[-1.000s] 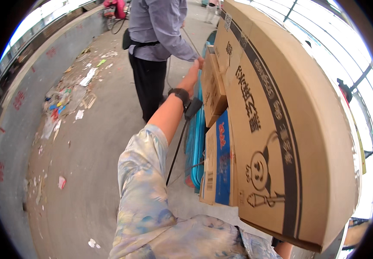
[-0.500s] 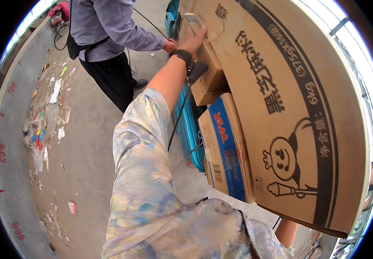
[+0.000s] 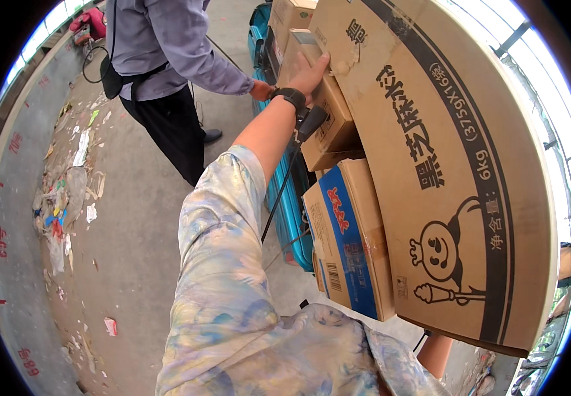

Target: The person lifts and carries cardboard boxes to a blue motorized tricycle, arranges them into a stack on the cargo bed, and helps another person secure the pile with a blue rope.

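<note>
My left hand (image 3: 308,76), a dark band at its wrist, reaches forward with fingers spread against a brown cardboard box (image 3: 335,109). Just below that wrist is a black handle grip (image 3: 313,123). Close on my right leans a very large carton (image 3: 391,218) printed with dark characters and a cartoon figure. Of my right arm only the forearm (image 3: 436,356) shows at the carton's lower edge; the hand is hidden behind it. Between the carton and my left arm sits a smaller white, blue and brown box (image 3: 351,244).
A turquoise vehicle body (image 3: 289,198) carries the boxes, another carton (image 3: 292,16) at its far end. A person in a lilac shirt (image 3: 180,46) stands ahead on the left, one hand (image 3: 261,90) beside my wrist. Litter (image 3: 58,204) lies along the grey wall (image 3: 5,198).
The view has shifted a little, so the boxes and my left hand appear slightly lower and farther right. My left hand stays against the brown box; the large carton remains beside me.
</note>
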Motion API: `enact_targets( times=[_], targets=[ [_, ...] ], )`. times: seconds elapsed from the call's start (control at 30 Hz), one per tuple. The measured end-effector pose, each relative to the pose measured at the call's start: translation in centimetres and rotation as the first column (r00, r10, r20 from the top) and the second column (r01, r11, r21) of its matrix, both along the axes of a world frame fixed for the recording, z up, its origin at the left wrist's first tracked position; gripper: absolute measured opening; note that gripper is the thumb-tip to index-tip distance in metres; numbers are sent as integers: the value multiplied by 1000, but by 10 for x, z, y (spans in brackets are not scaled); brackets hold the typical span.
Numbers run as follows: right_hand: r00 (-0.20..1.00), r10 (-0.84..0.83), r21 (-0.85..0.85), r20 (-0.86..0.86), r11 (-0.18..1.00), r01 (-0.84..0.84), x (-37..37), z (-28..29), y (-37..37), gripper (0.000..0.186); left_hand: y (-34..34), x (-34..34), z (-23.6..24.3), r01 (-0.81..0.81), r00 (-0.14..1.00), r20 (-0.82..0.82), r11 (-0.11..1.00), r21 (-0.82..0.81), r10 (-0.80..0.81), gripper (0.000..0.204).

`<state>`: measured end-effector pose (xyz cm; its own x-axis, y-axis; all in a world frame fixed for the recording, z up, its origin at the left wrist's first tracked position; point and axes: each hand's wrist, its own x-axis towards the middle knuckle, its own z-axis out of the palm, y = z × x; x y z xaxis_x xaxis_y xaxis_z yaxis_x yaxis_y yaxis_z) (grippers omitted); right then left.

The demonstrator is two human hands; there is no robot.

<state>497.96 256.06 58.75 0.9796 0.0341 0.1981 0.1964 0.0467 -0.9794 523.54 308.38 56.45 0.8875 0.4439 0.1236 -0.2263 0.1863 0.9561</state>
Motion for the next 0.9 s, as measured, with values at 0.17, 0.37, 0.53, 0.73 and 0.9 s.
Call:
enact_targets(
  times=[0.17,0.37,0.53,0.73,0.9],
  targets=[
    [1000,-8,-9,-5,1000,8,2,2,7,58,-5,-23,15,113,994,-5,993,-31,-113,106],
    [1000,-9,-7,-1,1000,9,-1,2,15,59,19,-9,-11,158,987,-47,985,75,-155,106],
    [1000,-1,-2,-1,1000,1,3,1,24,59,30,-36,-19,315,947,-41,947,-59,-317,95],
    [1000,-24,0,15,1000,24,2,4,29,59,20,-41,-22,241,969,63,970,-36,-239,92],
    [999,-27,12,36,1000,27,3,4,33,59,-17,-36,-15,12,988,147,982,188,-40,99]
  ],
)
